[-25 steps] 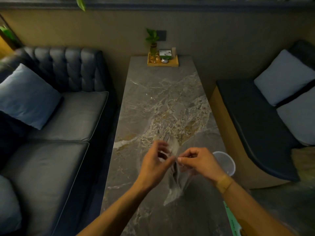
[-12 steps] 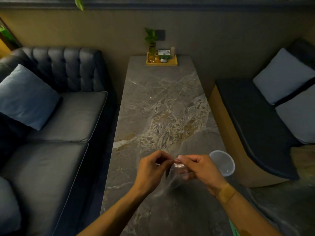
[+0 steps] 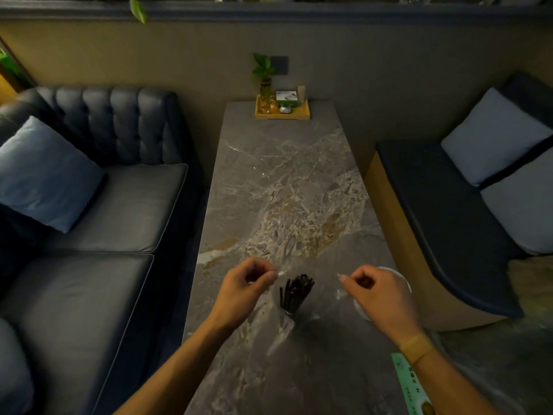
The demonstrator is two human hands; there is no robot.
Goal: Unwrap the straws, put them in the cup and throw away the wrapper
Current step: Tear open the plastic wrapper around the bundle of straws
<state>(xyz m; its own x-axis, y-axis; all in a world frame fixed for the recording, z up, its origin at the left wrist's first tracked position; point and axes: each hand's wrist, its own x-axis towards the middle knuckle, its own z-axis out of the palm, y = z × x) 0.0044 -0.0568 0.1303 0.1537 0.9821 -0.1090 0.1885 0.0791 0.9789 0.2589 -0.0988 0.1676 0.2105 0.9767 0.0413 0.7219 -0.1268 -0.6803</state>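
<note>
A bundle of dark straws [image 3: 294, 292] stands inside a clear plastic wrapper [image 3: 282, 330] just above the marble table [image 3: 278, 181]. My left hand [image 3: 245, 287] pinches the wrapper's left top edge. My right hand [image 3: 378, 293] pinches the right top edge. The two hands are spread apart, so the wrapper's mouth gapes and the straw tips show. A clear plastic cup [image 3: 402, 281] stands at the table's right edge, mostly hidden behind my right hand.
A wooden tray [image 3: 282, 110] with a small plant and bottles sits at the table's far end. A dark sofa [image 3: 89, 211] with a blue cushion runs along the left, a bench with pillows [image 3: 490, 175] on the right. A green printed card [image 3: 411, 387] lies at the near right.
My hands were pinched together on the wrapper's top; they have pulled apart sideways, the wrapper has opened and the dark straws have come into view.
</note>
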